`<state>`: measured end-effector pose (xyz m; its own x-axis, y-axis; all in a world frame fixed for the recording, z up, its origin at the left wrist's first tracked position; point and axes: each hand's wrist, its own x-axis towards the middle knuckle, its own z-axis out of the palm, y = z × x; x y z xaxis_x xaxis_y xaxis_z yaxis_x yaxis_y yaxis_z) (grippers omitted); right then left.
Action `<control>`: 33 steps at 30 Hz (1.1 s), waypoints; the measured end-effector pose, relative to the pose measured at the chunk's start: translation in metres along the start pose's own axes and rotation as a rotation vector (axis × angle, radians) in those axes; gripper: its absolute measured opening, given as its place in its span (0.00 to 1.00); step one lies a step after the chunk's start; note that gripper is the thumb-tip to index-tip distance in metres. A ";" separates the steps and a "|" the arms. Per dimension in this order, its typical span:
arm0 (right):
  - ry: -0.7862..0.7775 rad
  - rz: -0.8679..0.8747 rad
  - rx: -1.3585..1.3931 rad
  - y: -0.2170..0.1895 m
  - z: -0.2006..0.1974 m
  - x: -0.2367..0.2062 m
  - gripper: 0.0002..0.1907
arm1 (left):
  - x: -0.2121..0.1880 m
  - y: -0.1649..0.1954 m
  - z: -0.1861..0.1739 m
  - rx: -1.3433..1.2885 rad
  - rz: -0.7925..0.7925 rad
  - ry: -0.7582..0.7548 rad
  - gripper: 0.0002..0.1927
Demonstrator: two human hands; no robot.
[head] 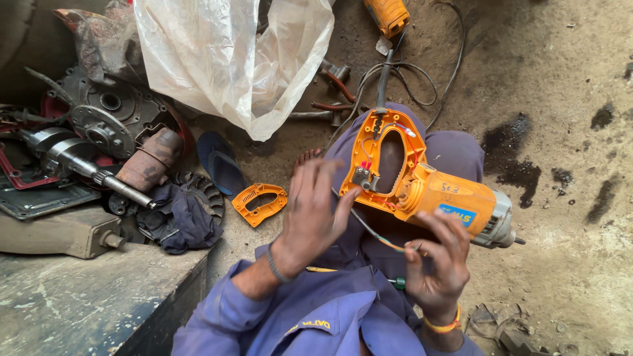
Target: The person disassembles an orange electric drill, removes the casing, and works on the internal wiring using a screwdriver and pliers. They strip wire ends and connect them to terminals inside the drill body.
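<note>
Orange power tool (432, 191) lay across lap, handle cover off. Left hand (315, 207) spread, touching the open handle; right hand (438, 260) pinched a thin wire (372, 232). Likely heavy, rigid; wiring delicate, so grip the body.

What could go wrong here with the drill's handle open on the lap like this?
The thin wires pinched by the right hand could snap or pull off the exposed switch. The orange drill rests loosely on the knee and may roll onto the dirt floor. The removed handle cover lies apart near scrap.
</note>
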<state>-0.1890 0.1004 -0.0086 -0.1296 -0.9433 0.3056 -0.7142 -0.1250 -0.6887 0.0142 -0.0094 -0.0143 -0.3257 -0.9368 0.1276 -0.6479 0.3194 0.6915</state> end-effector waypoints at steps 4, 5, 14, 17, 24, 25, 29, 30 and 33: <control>-0.022 0.073 0.223 -0.017 0.005 -0.010 0.07 | -0.022 0.011 -0.022 -0.436 0.292 -0.255 0.21; -0.036 0.096 0.279 -0.018 0.007 -0.011 0.08 | -0.025 0.014 -0.021 -0.461 0.320 -0.294 0.22; 0.161 0.029 0.131 0.004 -0.014 -0.002 0.04 | -0.030 -0.014 0.000 -0.273 0.271 -0.138 0.03; 0.366 0.079 0.040 0.031 -0.033 0.019 0.08 | -0.023 -0.038 0.001 -0.210 0.145 0.001 0.04; -0.004 -0.021 -0.642 0.063 0.001 0.038 0.26 | -0.014 -0.059 0.018 -0.333 -0.047 0.064 0.04; -0.003 0.001 -0.599 0.061 0.002 0.038 0.26 | -0.012 -0.060 0.020 -0.359 -0.058 0.073 0.04; 0.040 0.046 -0.457 0.058 0.003 0.040 0.27 | -0.001 -0.066 0.023 -0.440 -0.084 0.031 0.08; 0.054 0.044 -0.449 0.058 0.003 0.041 0.27 | 0.001 -0.067 0.023 -0.453 -0.123 -0.014 0.11; 0.087 0.029 -0.437 0.058 0.007 0.042 0.28 | 0.006 -0.067 0.024 -0.528 -0.218 -0.130 0.17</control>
<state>-0.2315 0.0514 -0.0404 -0.1981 -0.9128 0.3572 -0.9305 0.0606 -0.3612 0.0393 -0.0331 -0.0765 -0.3270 -0.9370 -0.1230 -0.2899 -0.0245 0.9568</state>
